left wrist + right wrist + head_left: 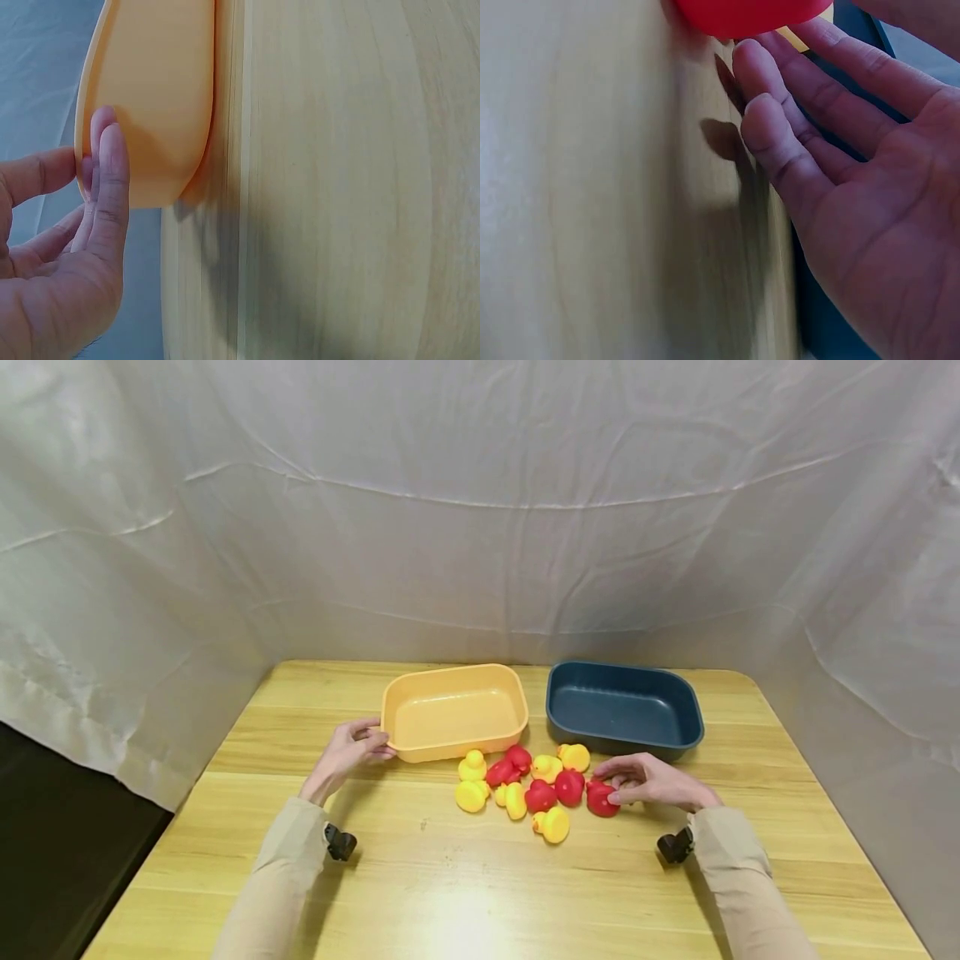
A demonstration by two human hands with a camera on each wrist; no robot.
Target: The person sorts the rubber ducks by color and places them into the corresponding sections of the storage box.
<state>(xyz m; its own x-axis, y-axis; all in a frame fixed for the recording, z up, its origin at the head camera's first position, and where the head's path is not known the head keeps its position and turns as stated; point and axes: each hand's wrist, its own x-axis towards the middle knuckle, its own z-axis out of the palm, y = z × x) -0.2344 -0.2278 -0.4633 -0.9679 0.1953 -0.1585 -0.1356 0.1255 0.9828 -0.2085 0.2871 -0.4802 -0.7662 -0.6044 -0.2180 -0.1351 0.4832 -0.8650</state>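
My left hand (357,747) holds the near left corner of a light orange plastic basin (453,751). In the left wrist view, the thumb and fingers (112,172) pinch the basin's rim from its two sides. On the right, my right hand (651,779) is at a red toy duck (602,798), the rightmost of a cluster, with the thumb on its near right side and the forefinger at its far side. The right wrist view shows the red duck (750,13) at the top edge, with the lower fingers (769,131) stretched out beneath it; the thumb tip is out of frame.
Yellow ducks (471,796) and other red ducks (569,787) lie close together in front of the basins. A dark blue basin (626,739) stands behind my right hand. The wooden table (420,877) ends at a pale hanging sheet (480,568) at the back and sides.
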